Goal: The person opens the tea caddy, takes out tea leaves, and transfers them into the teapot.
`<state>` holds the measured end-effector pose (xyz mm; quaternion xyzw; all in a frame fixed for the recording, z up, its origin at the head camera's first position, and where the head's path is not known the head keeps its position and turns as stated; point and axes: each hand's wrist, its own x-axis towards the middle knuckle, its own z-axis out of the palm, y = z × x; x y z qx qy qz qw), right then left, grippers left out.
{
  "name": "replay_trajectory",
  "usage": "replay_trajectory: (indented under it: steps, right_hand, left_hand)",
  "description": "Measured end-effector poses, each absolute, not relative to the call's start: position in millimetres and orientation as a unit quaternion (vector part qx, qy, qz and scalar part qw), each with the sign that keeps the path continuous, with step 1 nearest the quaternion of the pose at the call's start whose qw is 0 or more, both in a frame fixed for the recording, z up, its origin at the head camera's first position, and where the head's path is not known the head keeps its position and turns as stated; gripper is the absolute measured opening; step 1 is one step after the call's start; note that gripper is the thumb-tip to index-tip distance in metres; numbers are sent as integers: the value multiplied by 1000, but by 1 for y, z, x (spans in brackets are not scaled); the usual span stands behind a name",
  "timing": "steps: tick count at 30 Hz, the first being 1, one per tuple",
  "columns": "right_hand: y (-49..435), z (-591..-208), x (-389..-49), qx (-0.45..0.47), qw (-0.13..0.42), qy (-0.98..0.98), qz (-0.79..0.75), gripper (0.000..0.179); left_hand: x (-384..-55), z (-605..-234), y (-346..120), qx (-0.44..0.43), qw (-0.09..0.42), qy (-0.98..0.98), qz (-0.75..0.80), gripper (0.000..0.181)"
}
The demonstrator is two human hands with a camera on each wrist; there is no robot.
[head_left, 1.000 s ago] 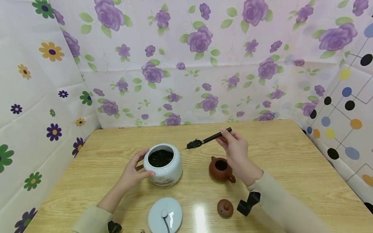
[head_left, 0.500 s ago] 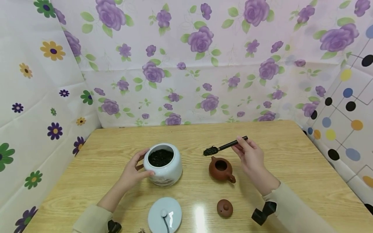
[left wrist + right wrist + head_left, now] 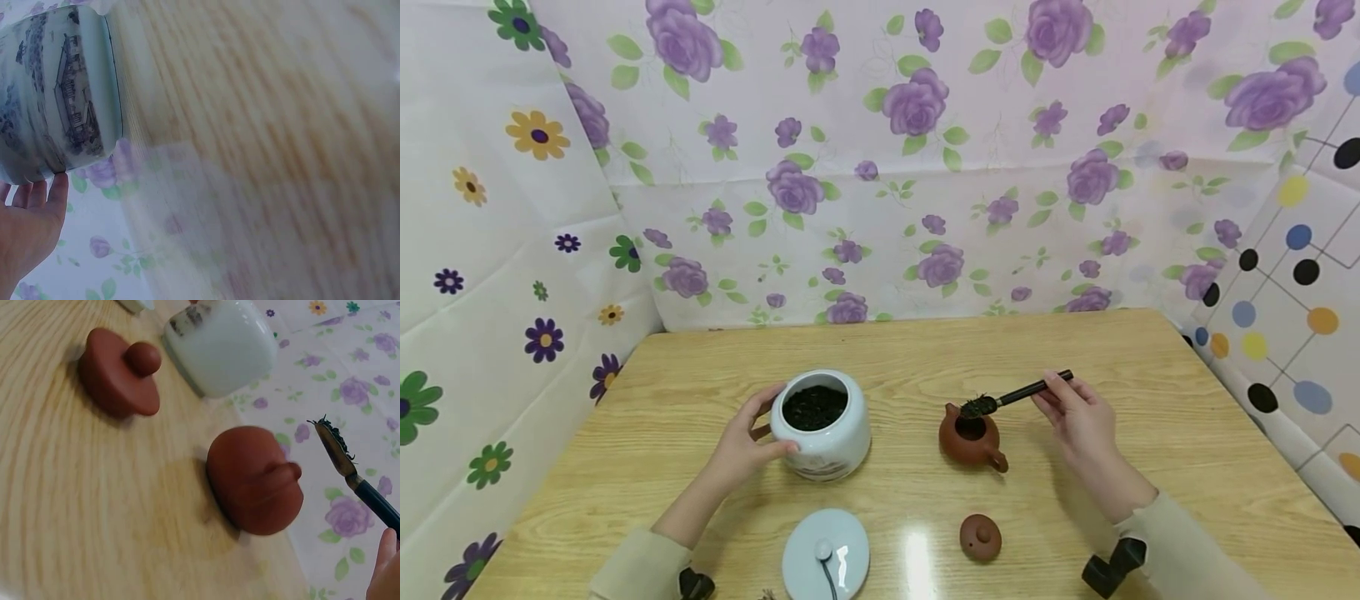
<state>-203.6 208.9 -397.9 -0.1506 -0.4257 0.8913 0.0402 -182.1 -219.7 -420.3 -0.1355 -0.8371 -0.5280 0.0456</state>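
Note:
My right hand (image 3: 1081,421) pinches the black handle of a tea scoop (image 3: 1033,389), whose bowl carries a heap of dark tea leaves (image 3: 978,407). That bowl hovers over the mouth of a small brown clay teapot (image 3: 967,447); in the right wrist view a gap shows between the scoop (image 3: 337,449) and the teapot (image 3: 250,481). With thumb and fingers spread around its side, my left hand (image 3: 741,442) holds a white porcelain jar (image 3: 842,442) standing on the table. Dark leaves fill part of the jar. The left wrist view shows a painted building on the jar (image 3: 56,94).
The teapot's brown lid (image 3: 981,537) lies in front of the teapot. A pale round jar lid (image 3: 825,554) with a knob and dark cord rests near the front edge of view. Patterned cloth walls (image 3: 865,242) border the wooden table (image 3: 895,350) at the back and sides.
My right hand has carried the loaded scoop rightward and down, from beside the jar to above the teapot's opening. The left hand and the jar have stayed in place.

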Motion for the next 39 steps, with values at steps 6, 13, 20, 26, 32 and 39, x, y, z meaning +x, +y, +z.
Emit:
replay_trajectory:
  steps: [6,13,20,26,32,39]
  right_hand:
    - [221,-417,-207,-119,92,-465,873,15]
    - [241,-460,-231,-53,155,-543,824,16]
    - [215,-409,-202,-53,169,-594,784,8]
    - [206,-396,-196,-37,182,-643,743,12]
    - [201,-393,-196,-22,192,-666,721,12]
    - [200,-388,-196,-38,187,-669,718,17]
  left_hand:
    - [-182,-421,-220,-137,45,-835,-531,78]
    - [-182,-421,-220,-137,47,-836,-530,78]
    - [-183,-422,-220,-139,46,-835,-530,78]
    - [-183,-422,-220,-138,47,-833,-534,78]
    - [-182,-421,-221,-139,45,-835,-531,78]
    - [-183,-422,-220,-141,46,-832,-535,77]
